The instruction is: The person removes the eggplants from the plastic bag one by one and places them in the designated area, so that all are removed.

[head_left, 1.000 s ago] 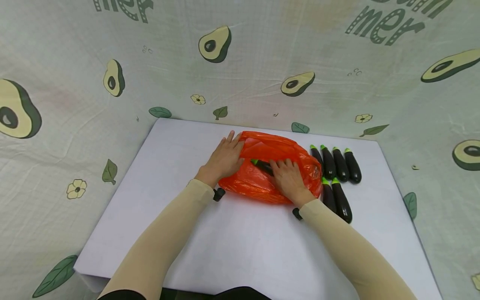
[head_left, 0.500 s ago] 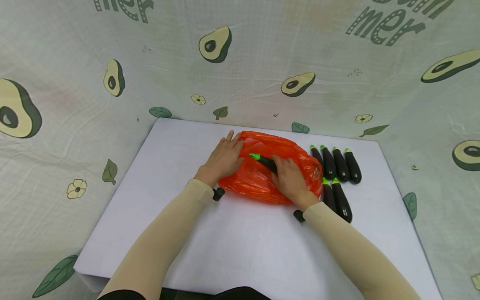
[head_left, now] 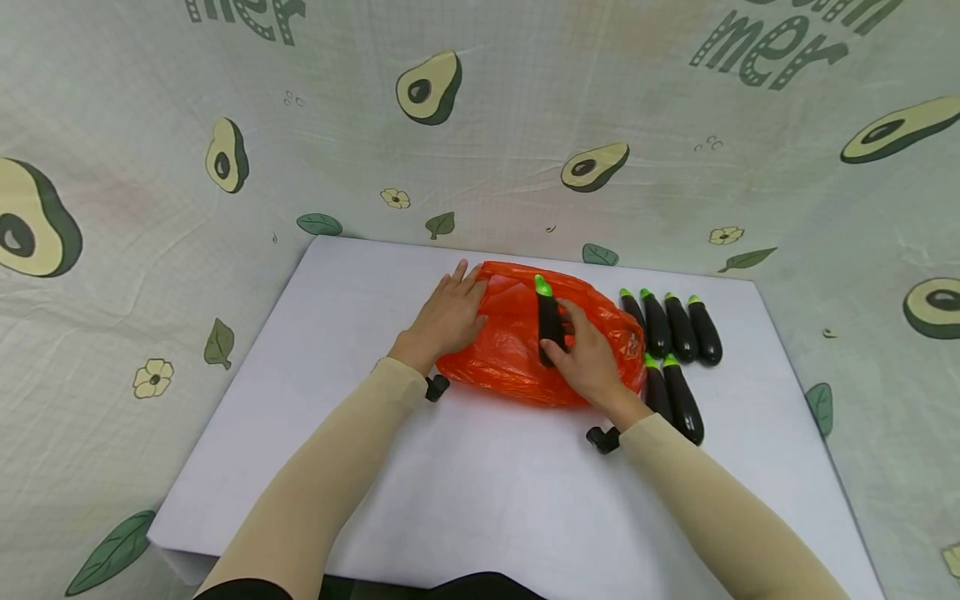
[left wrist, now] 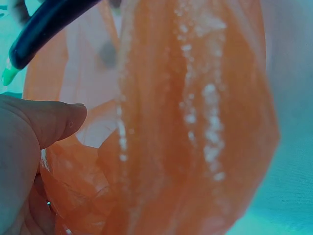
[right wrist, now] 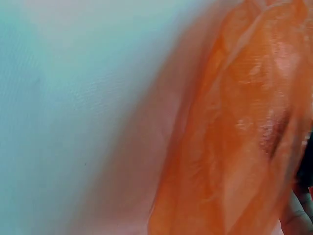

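In the head view, my right hand (head_left: 592,358) grips a dark eggplant (head_left: 550,327) with a bright green cap, thumb on the near side. The cap points away from me, over the red plastic bag (head_left: 491,360). At the bag's left end my left hand (head_left: 447,317) rests with straight, spread fingers on its edge. The left wrist view shows the left thumb (left wrist: 61,120) straight beside the bag's opening, and the eggplant (left wrist: 46,32) above it. In the right wrist view the bag (right wrist: 220,142) covers most of the right side; only a sliver of the hand (right wrist: 296,215) shows.
Several more eggplants (head_left: 683,400) lie in two rows just right of the bag, close to the right forearm. The white table (head_left: 480,483) extends in front of and left of the bag. A cloth printed with avocados (head_left: 510,100) hangs behind.
The eggplant has come up off the bag and turned from pointing left to pointing away from me. The right hand has shifted slightly rightward with it. The left hand stays put.
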Motion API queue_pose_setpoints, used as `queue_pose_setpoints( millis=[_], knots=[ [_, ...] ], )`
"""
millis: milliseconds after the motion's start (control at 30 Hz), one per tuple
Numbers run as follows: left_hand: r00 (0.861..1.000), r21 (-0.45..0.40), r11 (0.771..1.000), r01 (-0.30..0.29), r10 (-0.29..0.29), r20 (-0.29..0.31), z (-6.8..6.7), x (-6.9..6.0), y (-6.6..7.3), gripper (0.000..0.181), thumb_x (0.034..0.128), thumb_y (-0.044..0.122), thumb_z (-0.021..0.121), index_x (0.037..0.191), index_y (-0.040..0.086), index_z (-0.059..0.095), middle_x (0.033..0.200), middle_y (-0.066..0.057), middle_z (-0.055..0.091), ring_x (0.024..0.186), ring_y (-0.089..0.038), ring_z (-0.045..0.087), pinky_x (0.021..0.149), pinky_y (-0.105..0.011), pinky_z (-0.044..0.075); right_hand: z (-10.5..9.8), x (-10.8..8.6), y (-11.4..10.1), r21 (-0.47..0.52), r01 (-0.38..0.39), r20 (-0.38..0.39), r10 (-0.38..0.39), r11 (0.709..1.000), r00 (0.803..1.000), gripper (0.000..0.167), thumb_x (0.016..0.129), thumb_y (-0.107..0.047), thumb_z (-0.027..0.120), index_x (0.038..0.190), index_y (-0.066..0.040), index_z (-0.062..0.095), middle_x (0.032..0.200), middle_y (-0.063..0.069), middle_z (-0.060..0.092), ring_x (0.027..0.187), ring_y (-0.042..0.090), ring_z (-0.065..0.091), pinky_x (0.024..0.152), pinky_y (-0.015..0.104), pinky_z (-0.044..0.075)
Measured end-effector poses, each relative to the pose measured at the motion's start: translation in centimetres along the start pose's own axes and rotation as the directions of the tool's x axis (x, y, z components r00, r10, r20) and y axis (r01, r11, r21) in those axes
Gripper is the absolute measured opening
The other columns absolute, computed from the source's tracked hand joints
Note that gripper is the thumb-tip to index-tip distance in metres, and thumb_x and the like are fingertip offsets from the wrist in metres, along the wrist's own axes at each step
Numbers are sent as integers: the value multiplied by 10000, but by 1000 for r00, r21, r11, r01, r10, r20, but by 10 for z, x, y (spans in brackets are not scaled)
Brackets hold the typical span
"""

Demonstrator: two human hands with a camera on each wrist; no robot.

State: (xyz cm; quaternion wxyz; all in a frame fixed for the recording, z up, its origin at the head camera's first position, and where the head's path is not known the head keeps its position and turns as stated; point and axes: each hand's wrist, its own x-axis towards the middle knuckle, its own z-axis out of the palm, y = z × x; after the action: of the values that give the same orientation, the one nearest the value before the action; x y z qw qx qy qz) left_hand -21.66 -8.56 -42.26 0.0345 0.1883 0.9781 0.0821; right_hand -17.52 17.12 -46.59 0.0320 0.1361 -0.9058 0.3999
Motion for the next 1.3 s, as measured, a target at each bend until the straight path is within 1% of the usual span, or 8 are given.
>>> queue_pose_setpoints(
  millis=[233, 400, 533, 667, 767, 967, 1100, 1300],
  knots=[
    [1000, 6, 1000, -3, 3, 5, -1, 0, 0, 710, 1070, 345, 605, 1658, 69, 319, 1777, -103, 156, 1658, -316, 4, 1335, -502, 107, -6, -2, -1, 73, -49, -13, 50, 996, 999, 732, 1003, -175, 737, 1602, -171, 318, 1499, 192, 553, 1282, 400, 613, 1056, 598, 545],
    [1000, 5, 1000, 0, 0, 5, -2, -1, 1, 708, 1073, 347, 599, 1660, 72, 315, 1778, -97, 151, 1658, -314, 4, 1335, -504, 112, -13, -4, -3, 60, -72, -32, 74, 996, 997, 728, 1001, -201, 732, 1599, -157, 319, 1484, 205, 549, 1274, 411, 600, 1061, 618, 533],
    [1000, -3, 1000, -7, 7, -5, -3, -1, 2, 692, 1075, 337, 595, 1653, 63, 329, 1776, -100, 158, 1658, -313, 11, 1335, -506, 119, -19, -6, -3, 40, -92, -52, 94, 995, 994, 730, 1005, -229, 723, 1610, -166, 319, 1482, 200, 547, 1277, 407, 591, 1052, 617, 538],
    [1000, -24, 1000, -9, 9, -8, -4, -2, 3, 687, 1070, 314, 610, 1646, 54, 342, 1774, -106, 168, 1658, -315, 16, 1337, -506, 115, -26, -8, -3, 39, -105, -55, 108, 994, 993, 740, 1013, -235, 710, 1639, -191, 318, 1500, 191, 552, 1293, 401, 597, 1023, 594, 567],
    [1000, -35, 999, -4, 4, -5, -5, -3, 3, 698, 1062, 307, 626, 1647, 56, 341, 1775, -103, 168, 1658, -314, 13, 1337, -503, 107, -32, -10, -3, 49, -127, -48, 130, 991, 990, 745, 1016, -237, 709, 1654, -242, 325, 1520, 186, 557, 1301, 405, 606, 991, 590, 586],
    [1000, -23, 1000, -2, 2, -2, -4, -3, 3, 700, 1063, 317, 623, 1648, 58, 339, 1775, -100, 168, 1659, -312, 8, 1338, -496, 101, -41, -17, 2, 38, -166, -34, 167, 985, 985, 752, 1027, -265, 701, 1669, -293, 311, 1531, 201, 548, 1328, 423, 591, 1044, 612, 547],
    [1000, -19, 1000, 3, -3, -2, -3, -3, 3, 703, 1062, 326, 623, 1650, 65, 338, 1775, -97, 169, 1659, -309, 7, 1337, -500, 107, -48, -20, 7, 51, -175, -47, 178, 983, 983, 756, 1023, -260, 705, 1668, -332, 316, 1516, 195, 561, 1303, 413, 610, 1034, 603, 556],
    [1000, -4, 1000, 3, -3, 1, -4, -3, 3, 701, 1068, 350, 604, 1653, 71, 335, 1776, -97, 165, 1659, -306, 4, 1337, -499, 116, -61, -24, 11, 95, -204, -44, 208, 974, 977, 746, 1028, -264, 694, 1670, -307, 316, 1536, 187, 553, 1310, 411, 597, 1042, 615, 547]
  ],
)
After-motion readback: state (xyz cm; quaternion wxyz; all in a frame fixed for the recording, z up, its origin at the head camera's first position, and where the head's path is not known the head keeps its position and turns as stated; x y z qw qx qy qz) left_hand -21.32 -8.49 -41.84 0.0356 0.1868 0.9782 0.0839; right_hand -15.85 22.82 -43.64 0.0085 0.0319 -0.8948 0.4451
